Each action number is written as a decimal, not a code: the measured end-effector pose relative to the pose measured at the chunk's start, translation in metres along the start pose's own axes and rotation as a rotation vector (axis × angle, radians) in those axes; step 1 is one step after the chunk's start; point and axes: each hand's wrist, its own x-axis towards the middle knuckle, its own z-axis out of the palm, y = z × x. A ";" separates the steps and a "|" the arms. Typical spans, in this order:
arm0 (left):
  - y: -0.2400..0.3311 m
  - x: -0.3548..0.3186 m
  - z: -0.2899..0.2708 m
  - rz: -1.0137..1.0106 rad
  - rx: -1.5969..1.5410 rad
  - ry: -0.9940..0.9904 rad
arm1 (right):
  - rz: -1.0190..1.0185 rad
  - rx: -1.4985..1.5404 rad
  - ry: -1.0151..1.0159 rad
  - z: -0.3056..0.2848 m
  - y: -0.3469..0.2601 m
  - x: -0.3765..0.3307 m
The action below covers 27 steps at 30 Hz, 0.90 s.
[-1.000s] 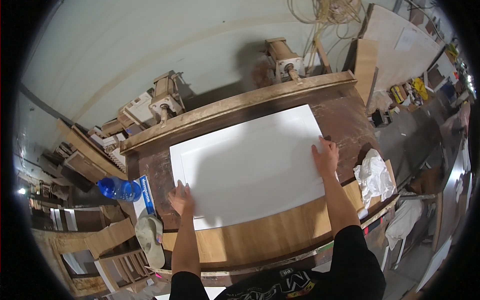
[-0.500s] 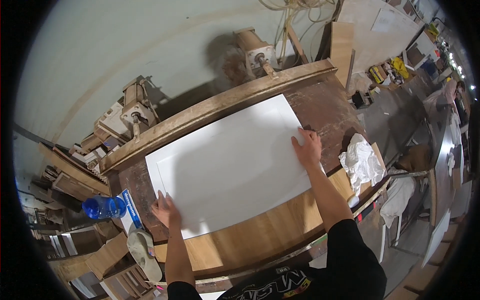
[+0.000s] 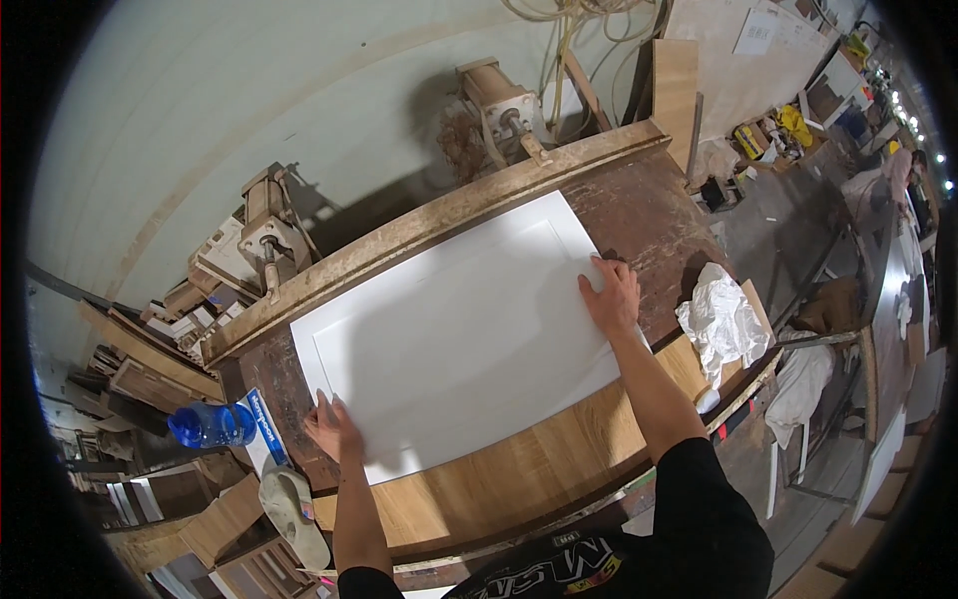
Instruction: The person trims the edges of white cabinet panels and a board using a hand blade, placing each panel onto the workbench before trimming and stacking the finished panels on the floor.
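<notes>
A white rectangular panel [image 3: 459, 329] with a shallow recessed border lies flat on the workbench, its far long edge close to a raised wooden rail. At its near left corner my left hand [image 3: 334, 431] grips the short edge, thumb and fingers about the rim. My right hand [image 3: 613, 298] holds the opposite short edge, thumb over the top face and fingers bent at the side; the fingertips' undersides are hidden. Wood-grain board [image 3: 519, 474] shows along the panel's near edge.
Two pneumatic cylinders [image 3: 267, 225] stand behind the wooden rail [image 3: 439, 235]. A crumpled white plastic sheet [image 3: 720, 324] lies at the right. Toward the left are a blue bottle [image 3: 212, 424], a blue-and-white box [image 3: 264, 429] and a beige cap-like item [image 3: 291, 507]. Stacked boards crowd the floor.
The view has tilted slightly. Both hands stay at the same edges of the panel, which has hardly moved, if at all.
</notes>
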 end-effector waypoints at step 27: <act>-0.013 -0.001 0.002 0.046 0.021 0.106 | 0.035 -0.097 -0.099 -0.001 -0.014 0.003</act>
